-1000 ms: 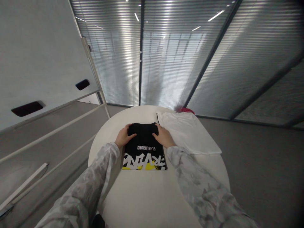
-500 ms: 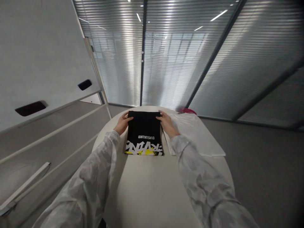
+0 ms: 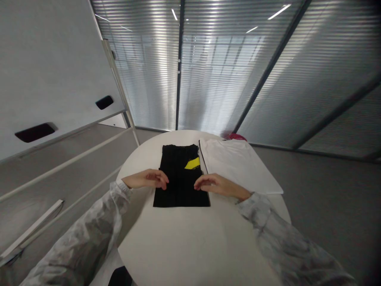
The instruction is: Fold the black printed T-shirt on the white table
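Note:
A black T-shirt (image 3: 181,197) with a yellow patch near its upper right lies folded flat on the white round table (image 3: 190,242). My left hand (image 3: 151,178) hovers at its left side, fingers loosely bent and apart from the cloth as far as I can see. Over the right side is my right hand (image 3: 216,184), fingers stretched inward with nothing between them. To the right lies a flat white garment (image 3: 238,163), with a dark edge showing along its left side.
Behind the white garment, a pinkish-red object (image 3: 237,137) shows at the table's far edge. A whiteboard (image 3: 56,71) on a frame with pale rails (image 3: 68,161) stands at the left. Beyond the table rises a glass partition with blinds (image 3: 220,79).
The T-shirt was turned down toward me, hiding the white lettering and showing plain black and a yellow patch. Both hands let go of its far corners and came nearer.

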### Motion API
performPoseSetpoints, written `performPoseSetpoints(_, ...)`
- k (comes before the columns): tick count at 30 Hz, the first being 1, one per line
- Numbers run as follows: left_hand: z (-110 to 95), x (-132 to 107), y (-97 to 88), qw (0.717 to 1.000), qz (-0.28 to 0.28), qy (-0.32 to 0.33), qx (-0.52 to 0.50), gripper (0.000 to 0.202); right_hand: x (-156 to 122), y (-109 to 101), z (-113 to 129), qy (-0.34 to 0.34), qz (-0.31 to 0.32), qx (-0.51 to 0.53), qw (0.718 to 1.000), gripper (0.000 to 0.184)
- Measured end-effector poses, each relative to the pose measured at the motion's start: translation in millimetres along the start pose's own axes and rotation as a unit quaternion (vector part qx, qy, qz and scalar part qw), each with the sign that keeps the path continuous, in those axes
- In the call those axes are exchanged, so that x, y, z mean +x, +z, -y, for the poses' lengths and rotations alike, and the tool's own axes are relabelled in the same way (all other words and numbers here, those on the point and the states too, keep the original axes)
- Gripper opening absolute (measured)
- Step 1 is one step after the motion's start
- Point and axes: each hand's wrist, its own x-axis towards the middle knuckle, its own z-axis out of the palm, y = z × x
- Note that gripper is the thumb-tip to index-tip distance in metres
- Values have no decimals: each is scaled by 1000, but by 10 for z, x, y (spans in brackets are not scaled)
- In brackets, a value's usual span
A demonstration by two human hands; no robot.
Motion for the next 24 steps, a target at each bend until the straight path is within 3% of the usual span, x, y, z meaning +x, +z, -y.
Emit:
performPoseSetpoints(2, 81, 236, -170, 988, -154, 4, 25, 44, 296, -161, -120, -10, -100, -36, 994, 24)
performPoseSetpoints(5, 307, 662, -436, 918, -377, -45, 116, 46, 785, -413, -358, 26, -252, -199, 947, 19)
performPoseSetpoints(7, 460, 912, -558, 876, -443, -94, 166, 43, 1034, -531, -487, 74, -304, -308, 899, 23)
performPoseSetpoints(12, 727, 1224, -627, 825, -471, -160, 268, 47, 1277, -580, -713, 130, -359, -397, 835, 26)
performPoseSetpoints(15, 835, 1239, -614, 821, -469, -143, 293, 38, 1296, -545, -818, 144, -364, -443, 807, 18)
performPoseSetpoints(19, 926, 1217, -629, 827, -467, -96, 296, 25, 1297, -554, -895, 140, -355, -446, 809, 11)
performPoseSetpoints(24, 941, 1195, -683, 817, -522, -86, 229, 25, 1261, -585, -933, 139, -372, -444, 803, 19)
